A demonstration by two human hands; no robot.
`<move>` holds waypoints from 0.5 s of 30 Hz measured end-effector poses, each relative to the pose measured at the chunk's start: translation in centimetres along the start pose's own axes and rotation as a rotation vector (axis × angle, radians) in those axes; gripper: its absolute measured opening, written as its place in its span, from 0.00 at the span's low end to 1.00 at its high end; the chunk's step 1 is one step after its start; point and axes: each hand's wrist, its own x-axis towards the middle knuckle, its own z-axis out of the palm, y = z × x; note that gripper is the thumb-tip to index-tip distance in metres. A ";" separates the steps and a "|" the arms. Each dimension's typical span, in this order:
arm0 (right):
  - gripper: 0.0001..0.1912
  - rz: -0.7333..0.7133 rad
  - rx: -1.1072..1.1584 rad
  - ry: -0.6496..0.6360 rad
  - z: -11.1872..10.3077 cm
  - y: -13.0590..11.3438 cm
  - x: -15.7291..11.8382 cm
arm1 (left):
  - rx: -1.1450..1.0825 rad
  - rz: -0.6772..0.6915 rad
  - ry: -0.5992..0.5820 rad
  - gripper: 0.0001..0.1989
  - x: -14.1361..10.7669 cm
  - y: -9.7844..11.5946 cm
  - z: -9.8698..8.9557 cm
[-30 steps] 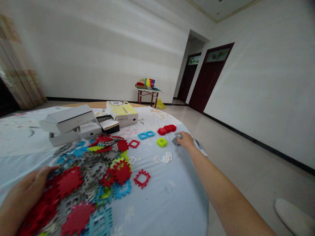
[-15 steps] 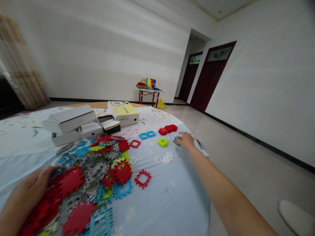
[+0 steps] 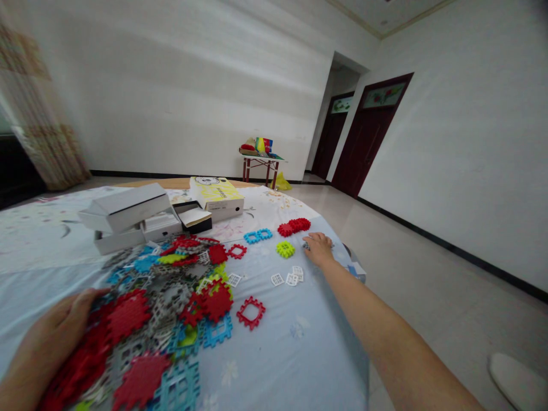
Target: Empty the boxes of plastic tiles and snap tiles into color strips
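My right hand (image 3: 319, 249) reaches over the table's right side, fingers spread on top of grey plastic pieces (image 3: 306, 246) that it mostly covers. Beside it lie a lime green piece (image 3: 285, 249), a row of red pieces (image 3: 293, 226) and two joined blue rings (image 3: 258, 236). My left hand (image 3: 64, 325) rests at the left edge of a big heap of toothed plastic pieces (image 3: 171, 297), by the red ones (image 3: 128, 315); what its fingers touch is hidden. White lattice pieces (image 3: 291, 279) and a red square frame (image 3: 250, 313) lie between the hands.
White boxes (image 3: 128, 208), a black open box (image 3: 194, 218) and a yellow-and-white box (image 3: 217, 197) stand behind the heap. The blue cloth's edge (image 3: 367, 354) drops off at the right. A small table (image 3: 261, 158) stands by the far wall.
My right hand has moved slightly over the grey pieces, which it now covers more, and its fingers are spread. My left hand stays nearly where it was. The view has shifted slightly.
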 end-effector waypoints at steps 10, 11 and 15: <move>0.19 -0.133 0.312 0.109 -2.0 -4.5 -1.1 | -0.005 -0.097 0.011 0.28 -1.5 3.4 -1.5; 0.18 -0.168 0.377 0.098 -2.3 -5.5 -1.3 | -0.004 -0.105 0.009 0.28 -1.5 3.6 -1.6; 0.15 -0.360 0.575 0.019 -3.4 -10.2 -2.5 | -0.019 -0.115 -0.001 0.27 -1.9 4.3 -2.0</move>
